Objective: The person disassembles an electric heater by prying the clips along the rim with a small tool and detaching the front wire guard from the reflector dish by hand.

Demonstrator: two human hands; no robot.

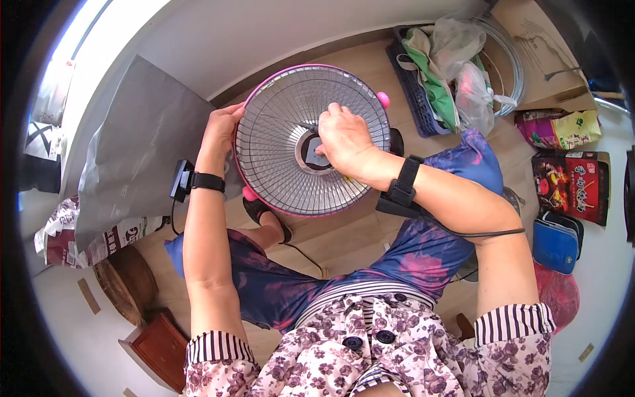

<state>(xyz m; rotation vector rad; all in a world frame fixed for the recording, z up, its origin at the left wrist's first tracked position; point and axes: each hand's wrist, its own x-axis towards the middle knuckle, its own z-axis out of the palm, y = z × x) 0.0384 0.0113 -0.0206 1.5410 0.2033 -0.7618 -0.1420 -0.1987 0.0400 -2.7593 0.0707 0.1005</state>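
Observation:
A round dish heater (271, 159) with a pink rim, a wire grille and a silvery reflector faces up before me, between my knees. My left hand (223, 126) grips its rim at the left, with the fingers partly hidden behind the edge. Over the grille, just above and right of the round centre badge (313, 151), my right hand (344, 137) is closed, its fingers curled and the thumb by the badge. A thin dark piece shows beside those fingers; whether they hold it or a grille wire I cannot make out.
A dark blue crate (413, 89) with plastic bags stands at the far right, near coiled tubing (509, 59) and a cardboard box (546, 53). A red box (572, 185) and blue case (555, 245) are at right. Grey sheeting (132, 145) leans at left.

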